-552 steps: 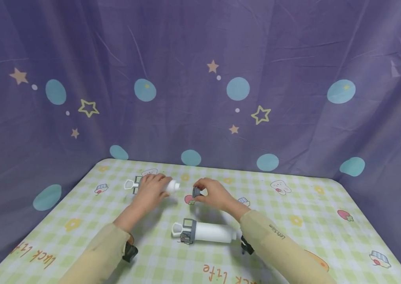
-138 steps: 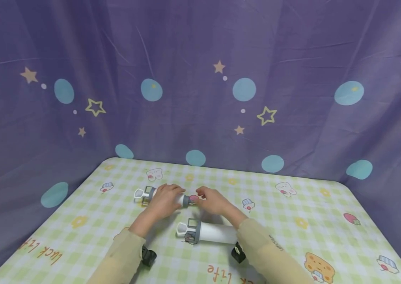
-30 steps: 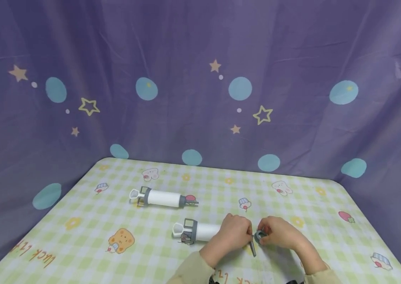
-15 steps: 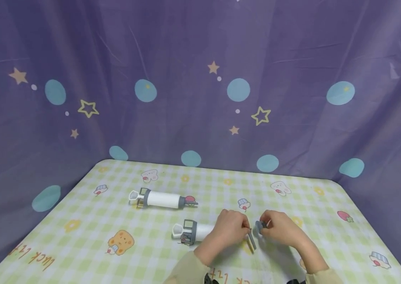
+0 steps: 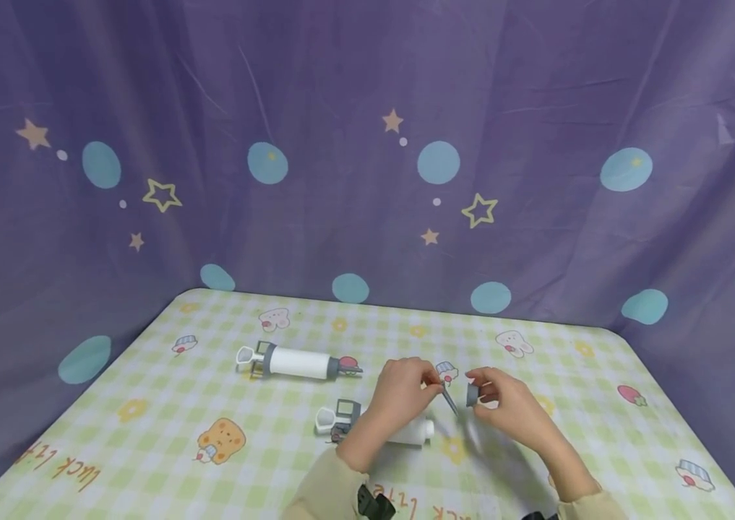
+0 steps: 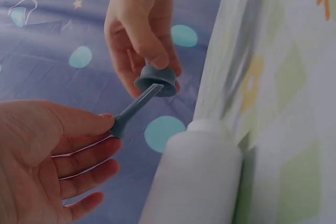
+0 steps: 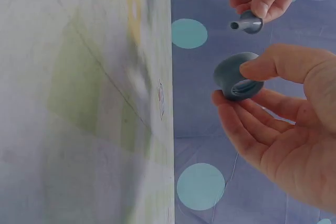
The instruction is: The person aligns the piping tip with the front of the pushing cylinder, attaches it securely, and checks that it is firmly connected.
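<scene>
My left hand [image 5: 402, 390] pinches a slim grey nozzle [image 6: 137, 106] by its flared end, between thumb and index finger. My right hand [image 5: 506, 404] holds a grey ring cap [image 7: 239, 77], fingertips and thumb round its sides. In the left wrist view the nozzle's thin tip overlaps the cap's opening; the right wrist view shows a gap between them. Below the left hand lies a white syringe-like dispenser [image 5: 414, 432], its bare white tip towards the right, its middle partly hidden by the left arm. Both grey parts are held above the table.
A second white dispenser [image 5: 298, 363] lies further back on the left, with a grey cap and thin nozzle at its right end. The checked tablecloth [image 5: 575, 433] covers the table, which meets a purple curtain [image 5: 341, 130] at the back.
Within the last second both hands rose and moved back from the near dispenser, uncovering its tip. Earlier they worked at the far dispenser, where a grey cap and nozzle now sit.
</scene>
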A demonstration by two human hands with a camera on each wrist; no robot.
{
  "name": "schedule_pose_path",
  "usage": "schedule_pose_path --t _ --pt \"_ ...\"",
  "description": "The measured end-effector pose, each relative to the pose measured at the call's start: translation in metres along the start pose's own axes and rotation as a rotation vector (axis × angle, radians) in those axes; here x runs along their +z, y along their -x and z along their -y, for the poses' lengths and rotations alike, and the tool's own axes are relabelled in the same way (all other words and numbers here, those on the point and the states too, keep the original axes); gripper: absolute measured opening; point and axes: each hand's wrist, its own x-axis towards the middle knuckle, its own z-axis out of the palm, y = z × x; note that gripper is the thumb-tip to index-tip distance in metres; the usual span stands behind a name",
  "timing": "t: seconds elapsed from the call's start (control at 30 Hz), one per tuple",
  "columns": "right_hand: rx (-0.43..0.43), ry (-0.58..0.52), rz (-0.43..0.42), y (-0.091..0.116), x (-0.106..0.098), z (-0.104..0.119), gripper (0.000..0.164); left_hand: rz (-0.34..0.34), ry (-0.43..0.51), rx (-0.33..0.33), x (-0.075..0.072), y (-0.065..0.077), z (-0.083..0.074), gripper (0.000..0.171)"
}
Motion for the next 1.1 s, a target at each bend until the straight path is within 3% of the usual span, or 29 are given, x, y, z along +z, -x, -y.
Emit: schedule_pose_path --t 0.33,0.53,1.1 --pt "-0.062 -0.119 -0.077 -0.002 0.003 0.005 0.041 -0.108 0.075 -0.049 -0.015 -0.003 0.002 0.007" --pt "-0.090 -0.119 -0.121 -0.002 0.006 0.010 0.043 -0.144 0.088 -0.061 -0.020 -0.001 -0.002 0.008" --pt "-0.150 -0.134 -0.161 -0.001 0.006 0.016 0.041 -0.154 0.069 -0.002 -0.021 0.000 -0.010 0.008"
